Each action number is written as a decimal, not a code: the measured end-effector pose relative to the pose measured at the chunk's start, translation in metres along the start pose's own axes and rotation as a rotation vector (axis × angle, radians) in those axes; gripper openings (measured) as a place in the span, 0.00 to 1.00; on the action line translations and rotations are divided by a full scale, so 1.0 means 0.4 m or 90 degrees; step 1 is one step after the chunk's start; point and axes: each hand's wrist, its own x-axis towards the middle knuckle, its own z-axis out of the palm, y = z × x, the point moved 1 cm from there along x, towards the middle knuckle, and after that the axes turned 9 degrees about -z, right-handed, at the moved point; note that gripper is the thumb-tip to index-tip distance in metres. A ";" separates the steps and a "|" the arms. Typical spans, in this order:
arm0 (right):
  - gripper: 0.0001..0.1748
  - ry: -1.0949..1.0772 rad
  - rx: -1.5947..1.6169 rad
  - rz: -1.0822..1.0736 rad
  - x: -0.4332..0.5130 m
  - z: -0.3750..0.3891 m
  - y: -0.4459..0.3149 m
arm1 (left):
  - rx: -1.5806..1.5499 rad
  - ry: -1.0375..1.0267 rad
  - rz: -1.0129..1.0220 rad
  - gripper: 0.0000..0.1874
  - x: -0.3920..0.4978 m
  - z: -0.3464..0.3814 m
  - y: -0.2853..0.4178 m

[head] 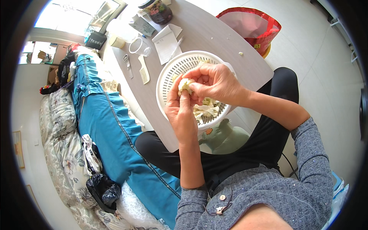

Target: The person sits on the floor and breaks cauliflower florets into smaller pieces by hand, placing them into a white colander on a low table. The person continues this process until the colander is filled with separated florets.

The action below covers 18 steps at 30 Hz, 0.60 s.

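Between my two hands is a small cauliflower floret point(185, 85), held above a white plastic colander point(170, 70). My left hand point(182, 110) grips it from below with the thumb against it. The thumb and fingertips of my right hand point(220, 84) pinch the floret's right side. Cut cauliflower pieces point(207, 110) lie in the colander, partly hidden by my hands. The colander sits at the near end of a grey wood-look table point(198, 28), its near rim over the table's edge.
Left of the colander lie a comb point(143, 70), a watch point(128, 66), a clear cup point(140, 47) and a notepad point(166, 43) with a pen point(176, 49). A filled glass jar point(159, 13) stands farther back. A red bag point(256, 28) is beyond the right edge; a green plush toy point(225, 136) is below.
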 end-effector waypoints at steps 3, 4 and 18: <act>0.15 -0.013 -0.092 -0.070 -0.009 0.014 -0.002 | 0.201 0.042 0.117 0.18 -0.013 -0.004 0.001; 0.15 -0.025 -0.122 -0.109 -0.006 0.005 0.009 | 0.347 0.054 0.208 0.19 -0.015 0.001 0.009; 0.17 0.080 0.128 0.030 0.011 -0.018 0.012 | 0.000 -0.024 0.047 0.16 0.017 -0.001 0.000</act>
